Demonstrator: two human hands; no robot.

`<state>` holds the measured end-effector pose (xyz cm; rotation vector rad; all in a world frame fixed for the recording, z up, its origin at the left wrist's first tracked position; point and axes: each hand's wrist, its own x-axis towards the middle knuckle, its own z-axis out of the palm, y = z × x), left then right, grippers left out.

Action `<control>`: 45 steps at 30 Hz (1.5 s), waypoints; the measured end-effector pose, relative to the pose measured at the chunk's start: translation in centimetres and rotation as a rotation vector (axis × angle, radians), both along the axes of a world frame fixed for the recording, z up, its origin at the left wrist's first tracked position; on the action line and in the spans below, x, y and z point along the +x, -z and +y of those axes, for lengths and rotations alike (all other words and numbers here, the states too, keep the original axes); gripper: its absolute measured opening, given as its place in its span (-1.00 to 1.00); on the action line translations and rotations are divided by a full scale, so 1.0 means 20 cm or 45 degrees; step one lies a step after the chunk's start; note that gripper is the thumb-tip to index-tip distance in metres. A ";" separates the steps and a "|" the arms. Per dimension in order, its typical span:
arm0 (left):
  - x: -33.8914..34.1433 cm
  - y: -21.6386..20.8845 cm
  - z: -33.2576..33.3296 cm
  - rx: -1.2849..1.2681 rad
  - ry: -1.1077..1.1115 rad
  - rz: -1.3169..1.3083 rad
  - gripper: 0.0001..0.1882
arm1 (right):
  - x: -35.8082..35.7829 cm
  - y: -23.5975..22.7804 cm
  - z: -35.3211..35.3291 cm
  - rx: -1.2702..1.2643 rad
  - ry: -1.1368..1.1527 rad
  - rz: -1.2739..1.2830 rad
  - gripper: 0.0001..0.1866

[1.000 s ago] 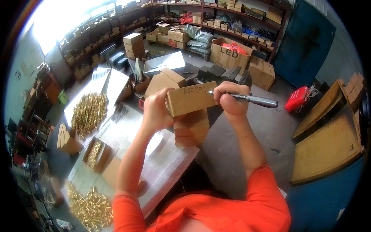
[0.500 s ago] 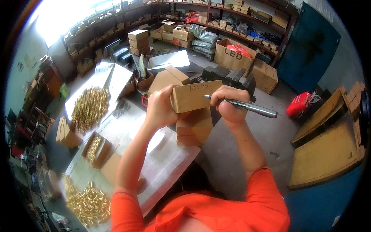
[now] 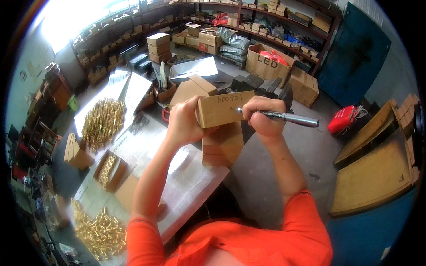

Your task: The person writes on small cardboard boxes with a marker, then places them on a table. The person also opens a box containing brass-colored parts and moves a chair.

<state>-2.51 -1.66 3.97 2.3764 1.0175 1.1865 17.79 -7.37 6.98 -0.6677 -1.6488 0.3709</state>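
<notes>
My left hand (image 3: pixel 183 122) grips the left end of a small brown cardboard box (image 3: pixel 219 116), its thumb on top and fingers running underneath. Handwriting in dark ink marks the side turned toward me. In my right hand (image 3: pixel 265 116) is a silver marker pen (image 3: pixel 295 118), its tip at that side just under the upper line of writing. Below the held box stands a stack of similar cardboard boxes (image 3: pixel 222 146) at the table's edge. An open carton of brass parts (image 3: pixel 108 170) rests on the paper-covered table, left of my left forearm.
Loose brass pieces (image 3: pixel 102 235) lie at the near left, and a heap of long brass parts (image 3: pixel 103 124) farther back. Flat cardboard pieces (image 3: pixel 76 152) stand at the left. A dark vise (image 3: pixel 262 85) is beyond my right hand. Yellow-brown panels (image 3: pixel 372 181) are at the right.
A small new ink mark shows under the first line on the box. The marker has shifted slightly right, and its barrel sits a little flatter. My left hand keeps its hold.
</notes>
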 end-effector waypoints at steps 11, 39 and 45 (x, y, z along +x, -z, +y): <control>0.00 -0.01 -0.01 -0.036 0.001 -0.020 -0.43 | 0.04 -0.01 0.01 -0.042 -0.115 0.057 -0.77; 0.00 0.01 0.02 0.061 0.026 -0.085 -0.44 | 0.07 0.00 0.02 -0.129 0.013 0.224 -0.84; 0.00 0.03 0.03 0.061 0.019 -0.078 -0.43 | 0.07 0.01 0.01 -0.100 -0.096 0.177 -0.84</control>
